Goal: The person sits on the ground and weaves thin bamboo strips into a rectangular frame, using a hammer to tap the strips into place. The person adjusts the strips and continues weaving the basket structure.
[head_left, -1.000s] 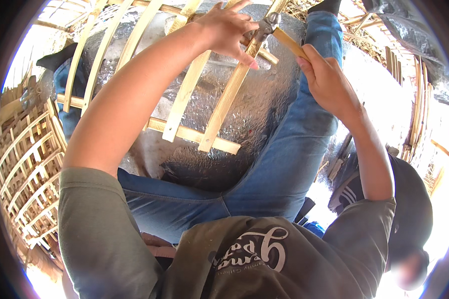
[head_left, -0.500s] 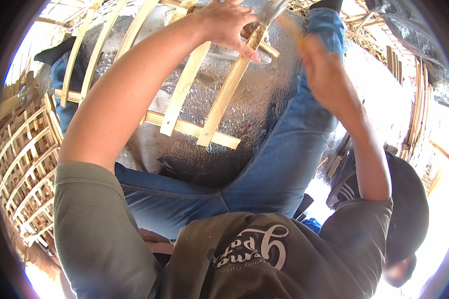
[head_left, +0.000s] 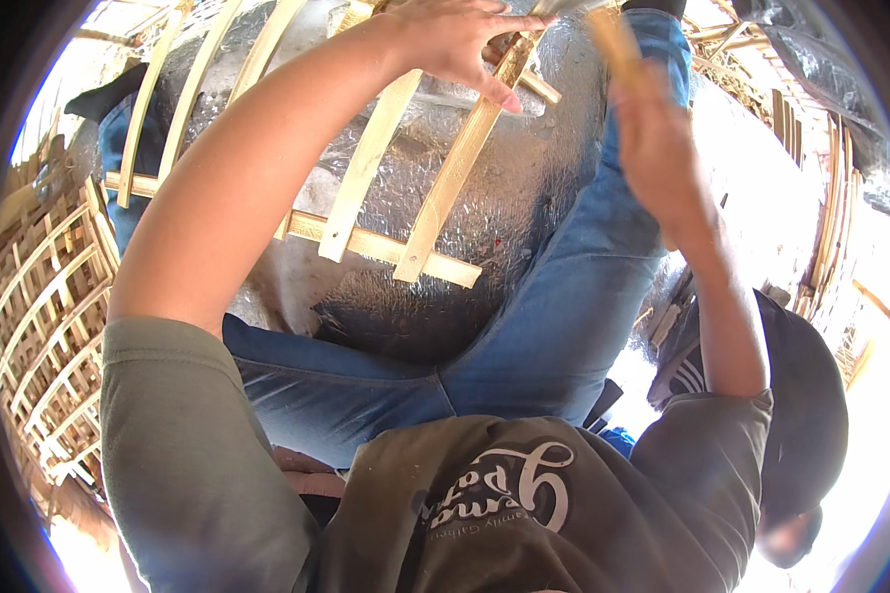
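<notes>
Slat of pale wood, rightmost in a ladder-like frame, lies over silver sheeting btwn the worker's jeans-clad legs, its long axis running approx. 7 to 1 o'clock. Nearer is the L hand, spread wide w/ thumb on the slat's upper part, which sits at approx. 4 o'clock from the palm; forefinger stretches toward 3, close by the slat's top end. R hand, blurred, is well apart, wrapped round a hammer whose wooden handle points to approx. 11. From that fist, the slat's top end lies at approx. 10. Hammer's metal end, at the view's top edge, is too smeared to tell if it touches wood. Lower crosspiece passes under the slat's 7 o'clock end.
</notes>
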